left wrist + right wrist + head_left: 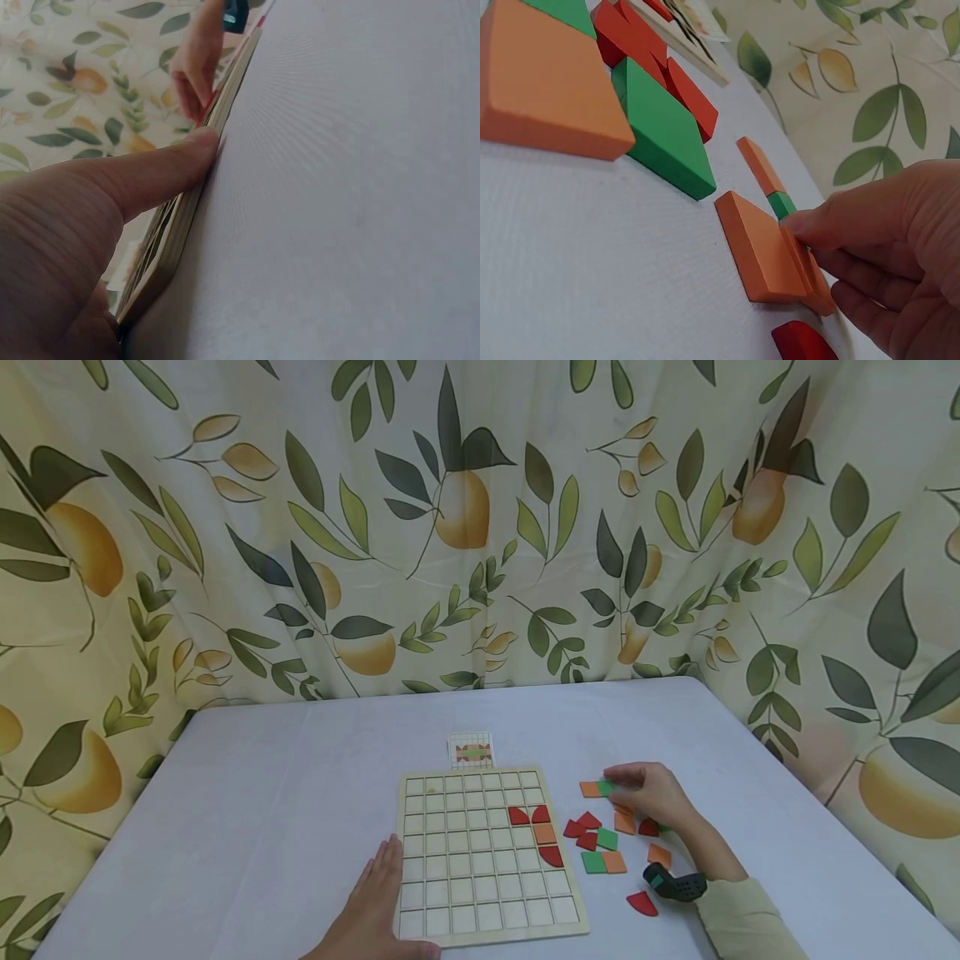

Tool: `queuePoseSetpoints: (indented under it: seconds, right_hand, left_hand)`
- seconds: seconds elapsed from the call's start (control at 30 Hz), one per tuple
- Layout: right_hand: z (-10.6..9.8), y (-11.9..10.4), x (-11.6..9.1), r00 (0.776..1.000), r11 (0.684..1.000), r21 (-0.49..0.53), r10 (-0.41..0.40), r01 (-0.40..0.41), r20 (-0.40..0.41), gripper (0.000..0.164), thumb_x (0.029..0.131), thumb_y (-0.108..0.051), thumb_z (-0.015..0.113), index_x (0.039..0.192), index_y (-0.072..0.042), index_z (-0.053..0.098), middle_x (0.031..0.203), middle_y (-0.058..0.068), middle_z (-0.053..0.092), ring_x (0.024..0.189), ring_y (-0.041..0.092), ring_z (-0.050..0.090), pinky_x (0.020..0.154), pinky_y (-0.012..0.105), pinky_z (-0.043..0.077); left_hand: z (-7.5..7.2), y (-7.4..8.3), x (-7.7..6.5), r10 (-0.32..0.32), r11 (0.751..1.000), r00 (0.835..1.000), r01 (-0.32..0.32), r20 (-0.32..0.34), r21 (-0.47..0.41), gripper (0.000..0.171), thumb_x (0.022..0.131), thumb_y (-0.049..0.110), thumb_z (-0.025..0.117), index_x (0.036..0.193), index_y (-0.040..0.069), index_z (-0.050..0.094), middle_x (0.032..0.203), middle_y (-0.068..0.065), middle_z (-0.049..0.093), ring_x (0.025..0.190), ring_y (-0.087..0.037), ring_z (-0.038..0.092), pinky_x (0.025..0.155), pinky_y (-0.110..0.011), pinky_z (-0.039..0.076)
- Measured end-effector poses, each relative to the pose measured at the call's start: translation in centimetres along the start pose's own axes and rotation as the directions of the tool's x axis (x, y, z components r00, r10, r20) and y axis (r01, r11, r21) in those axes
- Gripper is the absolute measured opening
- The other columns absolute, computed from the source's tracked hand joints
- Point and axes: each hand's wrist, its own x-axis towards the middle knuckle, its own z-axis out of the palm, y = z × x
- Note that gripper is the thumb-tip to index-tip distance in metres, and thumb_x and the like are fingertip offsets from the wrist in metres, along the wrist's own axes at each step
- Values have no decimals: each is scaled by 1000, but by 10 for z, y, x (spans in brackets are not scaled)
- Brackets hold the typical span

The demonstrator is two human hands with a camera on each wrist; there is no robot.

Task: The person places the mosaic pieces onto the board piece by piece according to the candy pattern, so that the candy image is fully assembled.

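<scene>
My left hand (375,893) rests along the left edge of the wooden grid board (483,940), fingers straight, its thumb (169,172) against the near edge. On the board's right side sit an orange square tile (544,833) and three red quarter-circle tiles, one (551,856) just below the orange one. To the right of the board, my right hand (654,793) pinches a green square tile (604,787) between thumb and fingertips, beside an orange tile (590,789). Another orange tile (757,251) lies under that hand in the right wrist view.
Several loose red, green and orange tiles lie right of the board, including a green tile (593,862) and a red quarter-circle (642,904) nearest me. A small pattern card (471,737) touches the board's far edge. Behind the white table (285,793) hangs a fruit-print curtain (555,585).
</scene>
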Motion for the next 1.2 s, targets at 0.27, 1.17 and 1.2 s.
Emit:
queuePoseSetpoints:
  seconds: [0.27,1.17,1.2]
  right_hand:
    - [1,0,0,1000,1000,-9,-8,8,-2,34,81,-7,69,113,2,63,110,17,63,100,30,56,79,37,51]
    - [-5,2,-2,997,995,-76,-69,66,-33,32,82,-8,69,113,2,63,110,17,63,108,36,53,86,45,46]
    - [-5,1,-3,997,996,-68,-63,60,-35,33,83,-9,68,113,2,63,111,17,62,109,36,51,86,46,45]
  left_hand:
    - [-1,0,0,14,1000,1000,-14,-1,21,132,58,66,72,142,-12,5,148,-27,4,136,-37,3,90,-5,-16]
    - [1,-1,0,36,999,999,-36,-14,17,131,59,65,73,141,-13,6,148,-28,6,136,-38,3,90,-5,-16]
    - [1,-1,0,34,999,999,-34,-13,14,131,59,64,73,141,-13,6,148,-28,6,136,-38,3,90,-5,-16]
